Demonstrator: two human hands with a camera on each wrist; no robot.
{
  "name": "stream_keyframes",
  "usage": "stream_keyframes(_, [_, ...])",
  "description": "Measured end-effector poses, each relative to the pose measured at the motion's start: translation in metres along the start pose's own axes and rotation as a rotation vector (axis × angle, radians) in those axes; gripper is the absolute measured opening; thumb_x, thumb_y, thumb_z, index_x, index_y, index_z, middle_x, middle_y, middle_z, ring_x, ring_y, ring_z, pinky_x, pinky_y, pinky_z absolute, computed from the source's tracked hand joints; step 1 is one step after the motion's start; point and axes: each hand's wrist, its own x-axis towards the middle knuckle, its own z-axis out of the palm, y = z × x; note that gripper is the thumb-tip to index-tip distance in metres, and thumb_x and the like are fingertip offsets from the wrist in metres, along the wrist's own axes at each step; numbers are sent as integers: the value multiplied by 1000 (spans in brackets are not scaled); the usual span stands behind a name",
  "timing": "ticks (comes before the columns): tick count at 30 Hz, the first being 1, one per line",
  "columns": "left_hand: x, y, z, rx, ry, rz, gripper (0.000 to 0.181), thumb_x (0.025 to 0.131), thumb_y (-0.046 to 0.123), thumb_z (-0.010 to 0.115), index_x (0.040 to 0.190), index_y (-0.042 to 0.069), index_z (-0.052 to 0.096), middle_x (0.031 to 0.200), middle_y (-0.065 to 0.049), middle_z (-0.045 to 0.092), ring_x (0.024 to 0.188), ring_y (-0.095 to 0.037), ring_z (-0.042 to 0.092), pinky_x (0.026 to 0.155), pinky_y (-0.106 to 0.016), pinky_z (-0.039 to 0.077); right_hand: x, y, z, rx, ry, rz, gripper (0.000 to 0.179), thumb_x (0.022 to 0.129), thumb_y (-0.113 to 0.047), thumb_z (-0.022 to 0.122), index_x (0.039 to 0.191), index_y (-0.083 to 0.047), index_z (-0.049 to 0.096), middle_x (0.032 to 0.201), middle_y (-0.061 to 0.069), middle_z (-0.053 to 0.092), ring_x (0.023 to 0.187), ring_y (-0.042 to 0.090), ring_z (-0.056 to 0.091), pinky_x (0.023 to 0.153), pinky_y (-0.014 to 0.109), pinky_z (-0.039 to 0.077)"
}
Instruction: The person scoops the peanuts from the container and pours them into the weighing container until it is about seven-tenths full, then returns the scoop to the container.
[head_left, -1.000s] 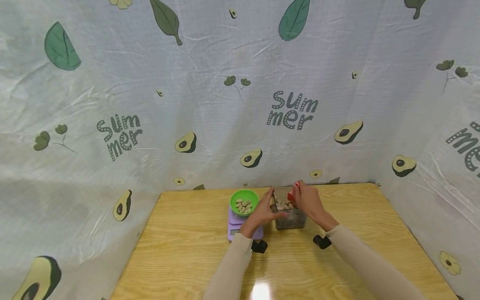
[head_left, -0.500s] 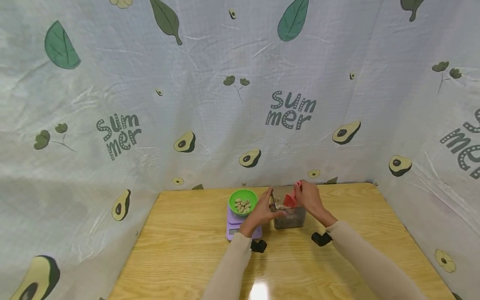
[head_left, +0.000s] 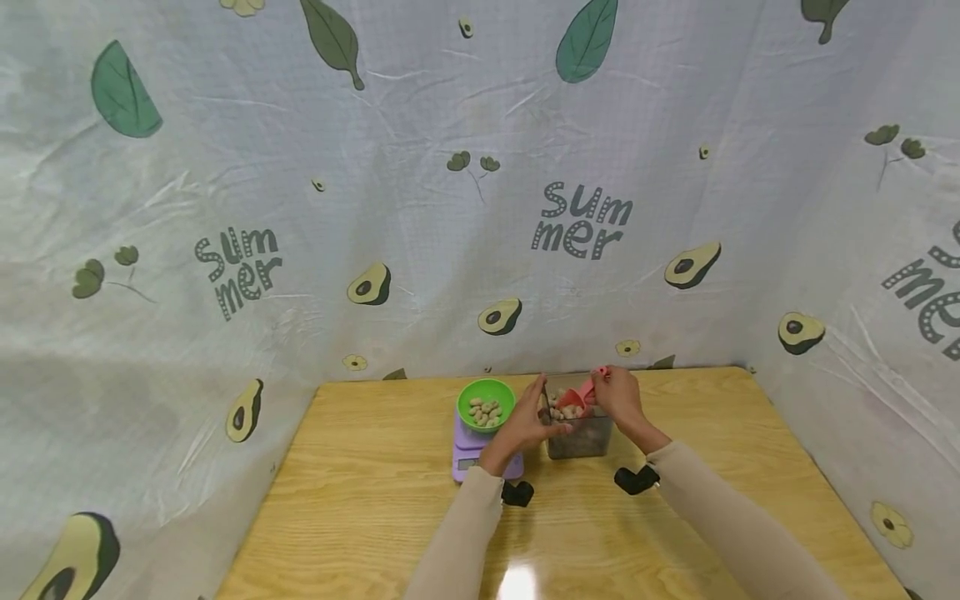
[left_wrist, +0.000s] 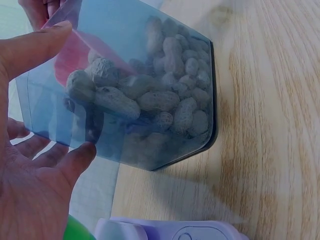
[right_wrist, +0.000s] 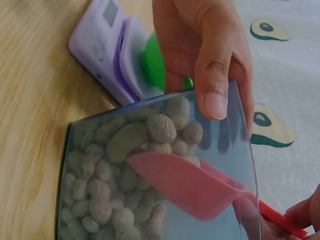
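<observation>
A clear, smoky plastic container (head_left: 576, 444) full of unshelled peanuts (left_wrist: 159, 101) stands on the table. My left hand (head_left: 523, 427) grips its left side, the thumb on the front wall and the fingers along the side. Inside, a pink scoop (right_wrist: 186, 184) lies tilted among the peanuts, its handle rising over the rim. My right hand (head_left: 619, 397) pinches that handle at the container's right. Some peanuts sit at the scoop's mouth in the left wrist view. To the left, a green bowl (head_left: 504, 393) holds several peanuts on a purple kitchen scale (head_left: 467, 446).
The wooden table (head_left: 375, 483) stretches out on both sides and toward me. A white cloth (head_left: 427, 208) printed with avocados and leaves hangs behind and at the sides. Black wrist mounts (head_left: 517, 493) hang under both forearms.
The pink scoop has gone from steep to more level in the peanuts, its bowl turned left. My right hand shifted slightly along with it. My left hand stayed on the container.
</observation>
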Motion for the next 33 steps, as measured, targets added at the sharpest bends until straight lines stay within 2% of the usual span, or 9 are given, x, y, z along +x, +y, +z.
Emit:
stream_keyframes(6, [2,0,-1,-25,-6,9,106,83,33,79,160,12,9,165,-14,16,149,-32,26,110,-46,42,4,-1,-6,207,-24,153,35,105,-19,43,116,10,59,79,13,70,64,14,72,76,41,60])
stream_keyframes(8, [2,0,-1,-16,-9,5,106,84,32,79,160,12,8,165,-13,15,149,-31,27,110,-46,43,4,-1,-6,239,-19,187,36,105,-19,42,119,10,58,82,14,70,66,15,73,79,42,59])
stream_keyframes(14, [1,0,1,-3,0,-7,106,84,29,79,160,15,7,165,-14,16,147,-33,31,110,-48,43,4,-2,-4,203,-17,177,37,105,-20,42,119,10,58,89,18,71,72,20,74,73,37,61])
stream_keyframes(17, [1,0,1,-11,-5,-12,106,84,30,79,160,16,7,165,-13,16,147,-34,31,110,-49,42,5,1,-7,295,7,232,38,106,-19,40,124,10,55,81,11,69,68,15,73,68,30,60])
stream_keyframes(22, [0,2,1,-16,-6,-12,105,85,27,78,160,16,7,165,-14,15,148,-35,29,111,-50,41,6,4,-10,442,27,287,40,106,-18,37,130,13,49,74,4,67,62,8,70,73,30,60])
stream_keyframes(24, [1,2,1,-12,-7,-2,105,84,27,78,160,14,7,164,-15,15,148,-35,29,110,-49,42,4,2,-9,405,32,262,39,106,-18,39,127,12,51,78,8,68,64,9,71,73,31,60])
stream_keyframes(29, [1,3,1,-19,-9,6,104,85,25,78,160,11,7,165,-16,14,149,-34,26,110,-47,43,-4,-4,-2,204,1,153,36,106,-19,41,121,11,56,96,24,69,80,27,75,68,33,61])
stream_keyframes(30, [1,3,1,-21,-9,3,103,85,25,78,160,11,7,165,-15,14,149,-33,26,110,-47,42,-4,-4,-1,186,-1,149,36,106,-19,41,119,10,57,97,25,70,81,27,75,67,32,60])
stream_keyframes(33, [1,2,1,-20,-11,1,104,85,25,78,160,11,7,165,-15,14,149,-34,26,110,-47,42,-3,-2,-2,243,4,193,39,106,-20,41,127,10,54,95,22,70,76,22,75,73,35,60])
